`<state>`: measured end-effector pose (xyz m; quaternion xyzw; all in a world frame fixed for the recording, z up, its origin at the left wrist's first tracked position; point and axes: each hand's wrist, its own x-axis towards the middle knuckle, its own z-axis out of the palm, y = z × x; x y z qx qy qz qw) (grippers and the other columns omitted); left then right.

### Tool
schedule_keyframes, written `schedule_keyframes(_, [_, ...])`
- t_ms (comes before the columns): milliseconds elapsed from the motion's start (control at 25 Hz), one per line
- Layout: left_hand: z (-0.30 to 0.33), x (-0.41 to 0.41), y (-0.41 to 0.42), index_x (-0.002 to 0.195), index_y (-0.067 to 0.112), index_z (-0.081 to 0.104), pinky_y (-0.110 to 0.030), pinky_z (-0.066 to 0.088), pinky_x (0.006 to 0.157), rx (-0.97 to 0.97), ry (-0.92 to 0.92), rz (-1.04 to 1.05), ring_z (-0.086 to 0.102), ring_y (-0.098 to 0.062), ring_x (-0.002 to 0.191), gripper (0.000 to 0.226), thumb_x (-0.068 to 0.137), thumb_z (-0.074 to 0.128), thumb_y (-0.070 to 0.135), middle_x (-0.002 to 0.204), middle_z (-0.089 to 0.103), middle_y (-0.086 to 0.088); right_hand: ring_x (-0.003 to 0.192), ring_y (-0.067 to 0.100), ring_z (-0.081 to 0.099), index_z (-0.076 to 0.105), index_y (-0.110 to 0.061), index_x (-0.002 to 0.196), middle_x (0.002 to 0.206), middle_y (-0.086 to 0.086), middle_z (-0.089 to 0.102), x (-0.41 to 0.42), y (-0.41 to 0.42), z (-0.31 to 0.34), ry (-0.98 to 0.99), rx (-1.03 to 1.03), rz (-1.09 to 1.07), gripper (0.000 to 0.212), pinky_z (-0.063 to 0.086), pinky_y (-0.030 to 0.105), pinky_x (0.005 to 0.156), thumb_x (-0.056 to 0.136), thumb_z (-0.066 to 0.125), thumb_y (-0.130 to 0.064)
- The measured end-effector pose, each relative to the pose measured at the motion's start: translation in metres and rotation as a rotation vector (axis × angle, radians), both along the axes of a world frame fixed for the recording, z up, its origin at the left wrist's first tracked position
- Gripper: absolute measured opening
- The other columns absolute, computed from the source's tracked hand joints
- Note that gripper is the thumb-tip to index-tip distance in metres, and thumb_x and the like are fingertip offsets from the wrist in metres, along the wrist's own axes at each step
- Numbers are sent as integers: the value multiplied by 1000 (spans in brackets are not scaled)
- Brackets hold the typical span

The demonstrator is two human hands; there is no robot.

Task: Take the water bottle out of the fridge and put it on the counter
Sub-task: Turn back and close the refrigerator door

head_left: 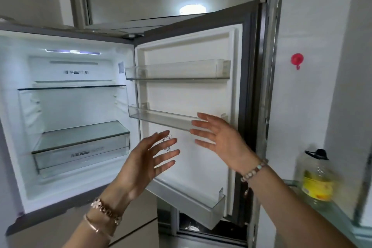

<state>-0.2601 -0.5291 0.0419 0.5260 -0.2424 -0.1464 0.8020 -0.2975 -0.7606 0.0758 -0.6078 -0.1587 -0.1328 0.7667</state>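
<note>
No water bottle is seen in the open fridge (pixel 80 106); left hand (pixel 145 159) and right hand (pixel 221 139) are spread, empty. Handling cannot be judged.

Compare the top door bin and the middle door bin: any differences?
The top door bin is fully in view; the middle door bin has its right end hidden behind the right hand. The top one sits above both hands; the middle one is level with the right hand's fingertips. Both are clear plastic and look empty.
</note>
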Motion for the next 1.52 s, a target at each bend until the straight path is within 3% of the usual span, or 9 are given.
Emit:
schedule_keyframes(160, [-21, -12, -67, 115, 28, 71, -41, 51, 100, 259, -98, 56, 71, -23, 107, 24, 97, 56, 26, 119, 75, 0, 99, -3, 62, 74, -30, 98, 103, -11, 71, -2, -53, 46, -489, -418, -853, 19, 43, 9, 88, 83, 67, -40])
schedule_keyframes(280, [-28, -17, -116, 114, 26, 71, -32, 52, 94, 344, -156, 89, 69, -20, 108, 22, 98, 57, 22, 120, 72, -2, 106, -2, 49, 70, -16, 109, 122, 2, 55, 16, -93, 67, -451, -447, -1152, 24, 30, -6, 82, 90, 66, -30])
schedule_keyframes(440, [-25, -19, -165, 118, 16, 70, -17, 49, 88, 343, -280, 149, 65, -13, 107, 23, 96, 61, 14, 117, 70, 2, 75, -28, 53, 63, -12, 120, 99, -17, 58, 40, -113, 60, -305, -250, -1000, 29, 40, -4, 62, 95, 62, -27])
schedule_keyframes(640, [-23, -32, -192, 125, 23, 65, -14, 48, 89, 374, -470, 335, 62, -13, 102, 36, 89, 71, 20, 118, 66, -1, 88, -15, 58, 61, -14, 119, 100, -23, 56, 31, -96, 44, -432, -256, -1000, 37, 46, 7, 78, 93, 64, -39])
schedule_keyframes(840, [-20, -58, -159, 125, 24, 65, -26, 54, 80, 446, -759, 665, 62, -10, 86, 39, 87, 71, 29, 106, 64, 1, 119, 16, 50, 68, -15, 115, 122, 7, 56, 6, -27, 33, -587, -292, -1053, 32, 42, 19, 99, 90, 70, -34])
schedule_keyframes(1000, [-16, -86, -87, 119, 27, 62, -28, 55, 76, 513, -822, 998, 62, -11, 92, 41, 81, 69, 41, 111, 59, 8, 106, -12, 43, 71, -11, 117, 118, 11, 43, -16, 53, 29, -760, -318, -975, 26, 30, 3, 96, 92, 70, -17])
schedule_keyframes(1200, [-9, -98, 46, 120, 22, 60, -26, 53, 88, 497, -720, 1244, 61, -11, 101, 42, 80, 74, 26, 119, 57, 5, 118, 22, 48, 70, -11, 120, 129, 23, 46, -17, 199, 33, -832, -351, -691, 35, 29, 12, 107, 85, 73, -4])
schedule_keyframes(1360, [-2, -77, 153, 110, 20, 70, -14, 54, 78, 528, -614, 1247, 63, 0, 84, 29, 81, 69, 13, 102, 64, 3, 145, 20, 25, 63, -7, 130, 155, 22, 29, 11, 322, 33, -797, -368, -417, 51, 15, 11, 116, 82, 66, 12])
schedule_keyframes(1520, [11, -20, 255, 104, 7, 73, -28, 58, 73, 488, -403, 1279, 69, -10, 78, 32, 80, 60, -9, 98, 76, -7, 151, 31, 18, 58, -6, 135, 163, 16, 23, 65, 423, 35, -813, -566, -427, 51, 21, 25, 115, 86, 63, 10])
